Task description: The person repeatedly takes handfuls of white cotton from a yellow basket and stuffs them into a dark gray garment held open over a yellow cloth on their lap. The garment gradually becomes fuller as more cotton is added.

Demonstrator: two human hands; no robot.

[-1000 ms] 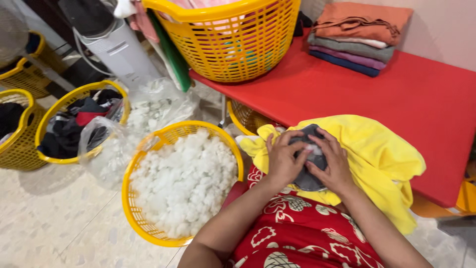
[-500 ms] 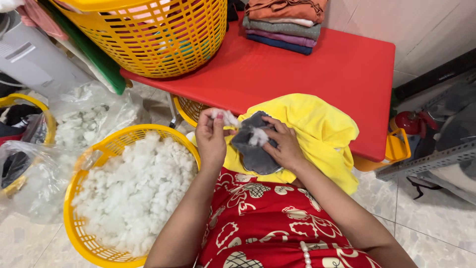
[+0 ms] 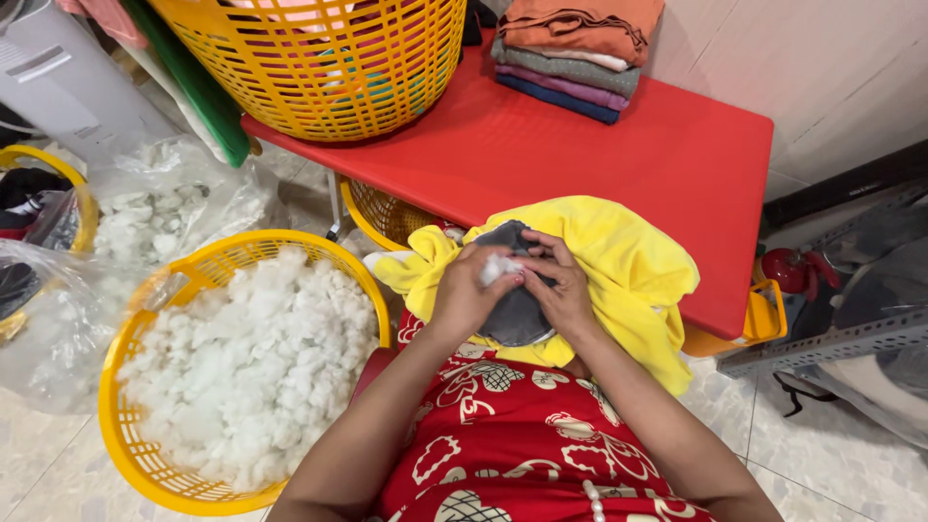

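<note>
Both hands, left hand (image 3: 471, 290) and right hand (image 3: 559, 288), together grip grey fabric (image 3: 512, 314) beside 1 stuffing basket (image 3: 126, 338).

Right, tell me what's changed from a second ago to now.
The left hand left the grey fabric piece, picked up a tuft of white stuffing and now presses it against the piece. The right hand stayed on the piece throughout. The yellow cloth, red table, folded clothes and the basket of stuffing are as they were.

Left hand (image 3: 466, 293) and right hand (image 3: 559, 286) together, fingers curled, pinching.
</note>
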